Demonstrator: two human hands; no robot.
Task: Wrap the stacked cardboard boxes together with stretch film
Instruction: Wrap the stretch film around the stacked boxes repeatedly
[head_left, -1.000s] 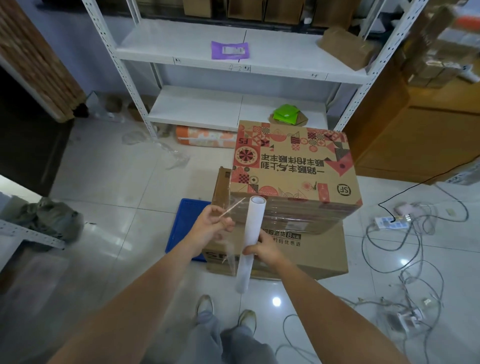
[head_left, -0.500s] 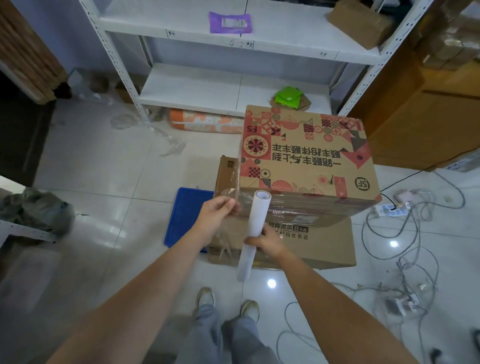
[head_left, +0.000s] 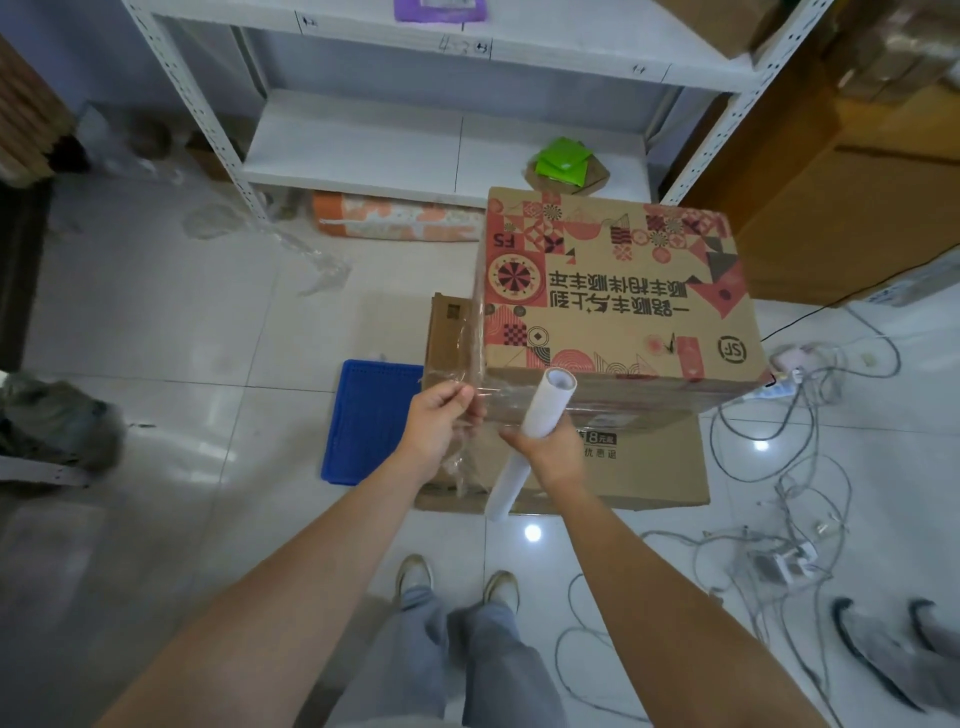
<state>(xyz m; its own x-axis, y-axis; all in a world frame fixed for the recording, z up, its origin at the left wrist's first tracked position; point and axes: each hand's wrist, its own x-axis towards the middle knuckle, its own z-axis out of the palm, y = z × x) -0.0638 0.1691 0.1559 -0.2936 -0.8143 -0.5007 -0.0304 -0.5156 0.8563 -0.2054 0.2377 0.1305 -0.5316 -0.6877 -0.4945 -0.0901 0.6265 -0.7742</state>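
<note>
Two cardboard boxes stand stacked on the floor: a top box printed with red patterns on a plain lower box. Clear stretch film clings to their near left corner. My right hand grips a white stretch film roll, held upright and tilted in front of the boxes. My left hand pinches the loose end of the film against the stack's left front corner.
A blue plastic tray lies on the floor left of the stack. A white metal shelf unit stands behind it. Tangled cables and power strips cover the floor at the right. My feet are just before the boxes.
I have stepped closer to the boxes. My left hand carried the film end from beside the roll forward to the stack's left corner; the roll moved up with it.
</note>
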